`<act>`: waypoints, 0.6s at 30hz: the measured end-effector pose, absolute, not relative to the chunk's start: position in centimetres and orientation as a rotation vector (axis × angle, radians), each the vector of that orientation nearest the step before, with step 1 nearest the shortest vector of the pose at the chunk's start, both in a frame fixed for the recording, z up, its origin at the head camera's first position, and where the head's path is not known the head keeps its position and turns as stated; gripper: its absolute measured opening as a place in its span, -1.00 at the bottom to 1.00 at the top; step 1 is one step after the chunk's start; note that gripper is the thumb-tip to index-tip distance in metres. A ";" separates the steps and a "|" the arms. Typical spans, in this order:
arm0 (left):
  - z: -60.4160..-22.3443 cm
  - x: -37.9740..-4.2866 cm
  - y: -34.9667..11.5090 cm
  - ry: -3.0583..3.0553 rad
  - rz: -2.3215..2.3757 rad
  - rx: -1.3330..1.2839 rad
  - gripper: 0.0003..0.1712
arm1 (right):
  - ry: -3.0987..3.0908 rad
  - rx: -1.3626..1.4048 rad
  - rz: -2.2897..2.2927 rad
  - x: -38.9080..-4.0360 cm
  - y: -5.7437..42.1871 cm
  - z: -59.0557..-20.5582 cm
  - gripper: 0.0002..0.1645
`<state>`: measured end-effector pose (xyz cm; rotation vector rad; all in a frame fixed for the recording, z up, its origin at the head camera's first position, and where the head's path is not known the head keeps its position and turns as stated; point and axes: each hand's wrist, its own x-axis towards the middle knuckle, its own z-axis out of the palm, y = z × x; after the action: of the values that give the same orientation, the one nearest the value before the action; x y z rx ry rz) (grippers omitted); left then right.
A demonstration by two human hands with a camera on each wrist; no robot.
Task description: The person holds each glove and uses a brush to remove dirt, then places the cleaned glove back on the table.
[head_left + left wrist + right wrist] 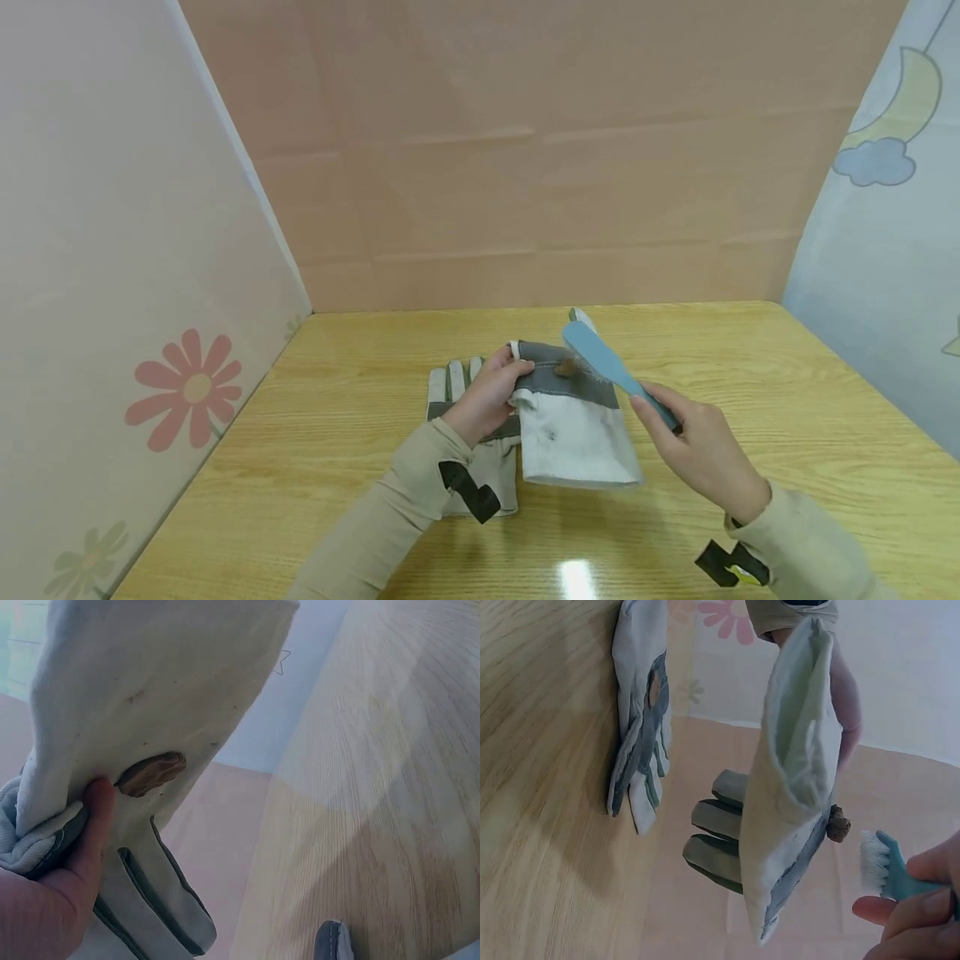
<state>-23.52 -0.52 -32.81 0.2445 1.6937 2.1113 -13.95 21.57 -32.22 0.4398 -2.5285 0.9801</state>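
Grey-and-white cloth makes up the work glove (577,442) in the head view, held above the tabletop (300,467) with its edge pinched in the fingers of the left hand (489,396); the right hand (697,446) has its fingers wrapped round a blue brush (602,357). A second glove (497,471) lies beneath. Keeping the grey band taut would likely help short strokes across the brown clump (566,367). In the left wrist view, a finger presses beside a brown patch (154,774); a light touch should avoid smearing it. The right wrist view shows white bristles (872,862) apart from the clump, best squared to it. No container shows; the gaping cuff (784,697) reveals pale lining.
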 end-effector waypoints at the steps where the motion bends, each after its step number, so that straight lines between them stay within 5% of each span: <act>1: -32.8 -23.5 -0.5 1.700 2.112 0.244 -0.36 | -2.532 0.442 0.978 -14.0 21.6 -32.2 -0.64; 18: -33.0 -24.4 -1.1 1.701 2.212 0.164 -0.45 | -2.605 0.537 0.909 -13.2 21.7 -33.2 -0.68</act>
<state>-24.41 -1.10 -32.98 0.1638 1.7007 2.2124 -13.24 21.67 -33.19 0.5370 -2.6050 0.9093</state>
